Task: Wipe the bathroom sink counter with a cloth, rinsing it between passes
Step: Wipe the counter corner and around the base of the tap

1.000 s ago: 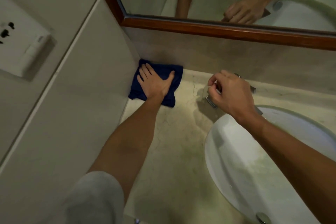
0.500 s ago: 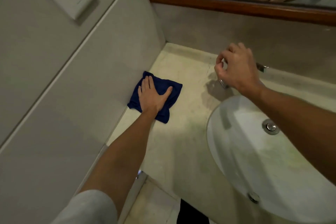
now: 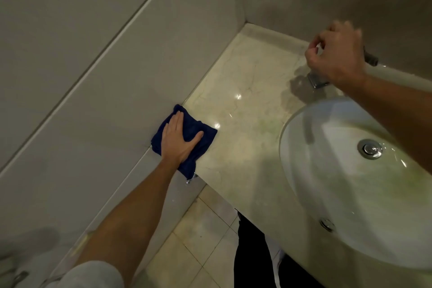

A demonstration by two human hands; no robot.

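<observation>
Marble table (image 3: 245, 82): left hand (image 3: 180, 140) flat, pressing blue cloth (image 3: 198, 131) at the wall edge; right hand (image 3: 336, 56) curled round the tap (image 3: 318, 82).

A soft dark blue cloth (image 3: 187, 133) lies on a glossy, veined marble-like counter (image 3: 245, 100) beside a smooth white glazed sink (image 3: 327, 194) with a shiny metal drain (image 3: 370, 149).

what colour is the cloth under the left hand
Dark blue. The cloth shows best in the head view, flat under the left hand at the counter's front corner.
</observation>
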